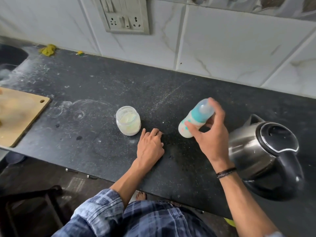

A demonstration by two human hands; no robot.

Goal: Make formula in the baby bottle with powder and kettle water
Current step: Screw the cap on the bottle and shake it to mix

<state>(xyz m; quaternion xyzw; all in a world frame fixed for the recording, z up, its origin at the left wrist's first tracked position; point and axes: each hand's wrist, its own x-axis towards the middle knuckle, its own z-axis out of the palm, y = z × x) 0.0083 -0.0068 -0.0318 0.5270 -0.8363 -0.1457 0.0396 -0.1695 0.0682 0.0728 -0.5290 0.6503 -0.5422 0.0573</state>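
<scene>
Bottle: clear plastic baby bottle [196, 117] with teal collar, clear cap and milky fill is gripped tilted by right hand [212, 134] at centre right of frame, over black speckled stone counter [102, 82]. Left hand [150, 146] is rested on counter, fingers loose, nothing held, just beside open clear plastic powder jar [128, 121]. Steel electric kettle [261, 154] with black lid is seen at right edge, wooden cutting board [18, 113] at left edge.

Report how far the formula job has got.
Done, it seems: the teal-collared clear baby bottle holds milky liquid, cap fitted; the steel kettle stands set down, lid shut. In hand: the right hand grips the bottle tilted above the black counter, probably mixing. Left: finish mixing, set it down; the left hand rests beside the clear powder jar.
</scene>
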